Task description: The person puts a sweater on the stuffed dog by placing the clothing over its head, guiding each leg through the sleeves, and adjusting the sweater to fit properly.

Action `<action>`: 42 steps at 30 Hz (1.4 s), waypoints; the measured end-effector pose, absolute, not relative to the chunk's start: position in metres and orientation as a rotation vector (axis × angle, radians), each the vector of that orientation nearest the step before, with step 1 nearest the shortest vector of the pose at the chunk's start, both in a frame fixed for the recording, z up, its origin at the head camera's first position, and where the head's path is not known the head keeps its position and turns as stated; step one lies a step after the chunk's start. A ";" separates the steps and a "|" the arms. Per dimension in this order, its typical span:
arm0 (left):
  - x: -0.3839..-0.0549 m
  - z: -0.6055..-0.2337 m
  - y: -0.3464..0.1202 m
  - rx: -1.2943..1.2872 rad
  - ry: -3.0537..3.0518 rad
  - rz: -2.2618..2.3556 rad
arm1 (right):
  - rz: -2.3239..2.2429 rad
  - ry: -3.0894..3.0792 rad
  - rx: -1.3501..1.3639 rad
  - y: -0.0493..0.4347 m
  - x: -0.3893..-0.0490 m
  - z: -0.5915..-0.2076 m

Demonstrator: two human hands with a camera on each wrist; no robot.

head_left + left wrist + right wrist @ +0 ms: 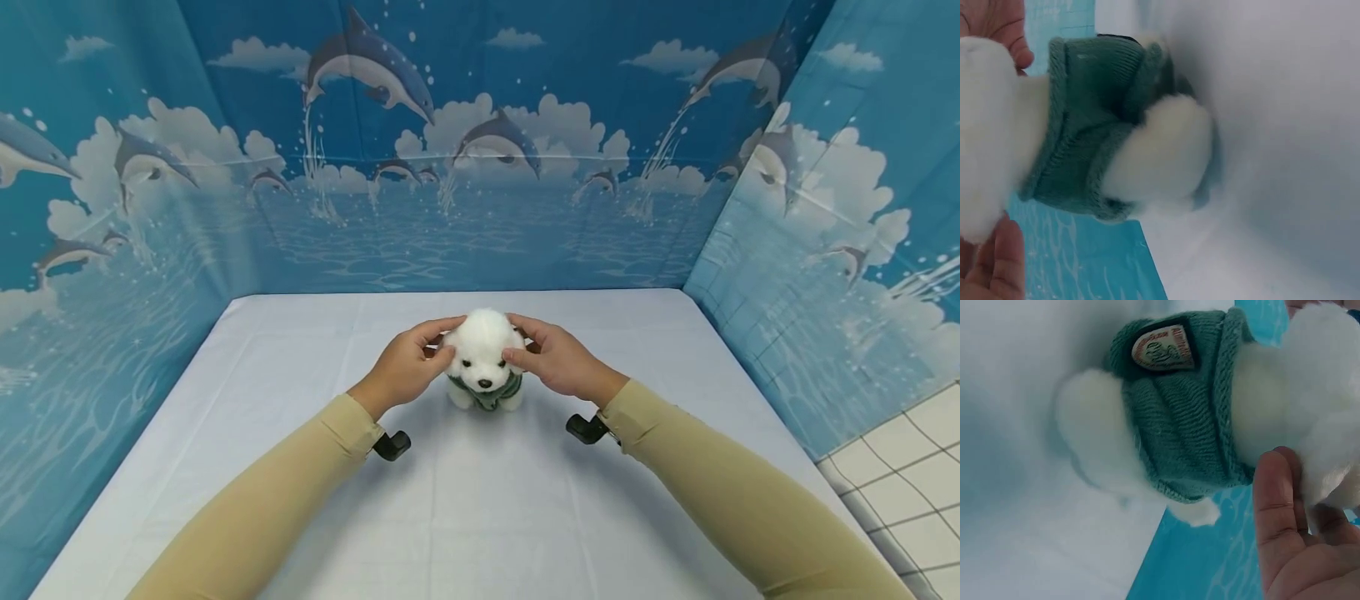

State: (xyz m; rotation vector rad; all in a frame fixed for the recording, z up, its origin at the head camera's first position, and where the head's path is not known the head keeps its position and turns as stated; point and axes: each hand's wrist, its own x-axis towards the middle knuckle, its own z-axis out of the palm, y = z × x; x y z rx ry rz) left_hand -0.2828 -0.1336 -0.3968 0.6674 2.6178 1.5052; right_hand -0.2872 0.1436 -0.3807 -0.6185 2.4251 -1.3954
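A white plush dog [483, 340] in a green knitted sweater [1075, 169] stands upright on the white-covered table, facing the head camera. My left hand [405, 364] holds one side of its head, the thumb on the cheek and the fingers behind. On the opposite side, my right hand [564, 364] holds the head the same way, its thumb beside the eye. A patch with lettering [1163, 349] shows on the sweater in the right wrist view. The fingertips behind the head are partly hidden by fur.
The white tablecloth [480, 508] spreads around the dog. Blue curtains with printed dolphins [480, 225] enclose the back and sides. Pale floor tiles [911, 467] show at the lower right. Each wrist carries a small black camera mount [392, 446].
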 end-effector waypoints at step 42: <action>-0.279 -0.404 -0.140 0.724 2.609 1.427 | -1.226 2.562 -0.665 0.149 -0.284 -0.386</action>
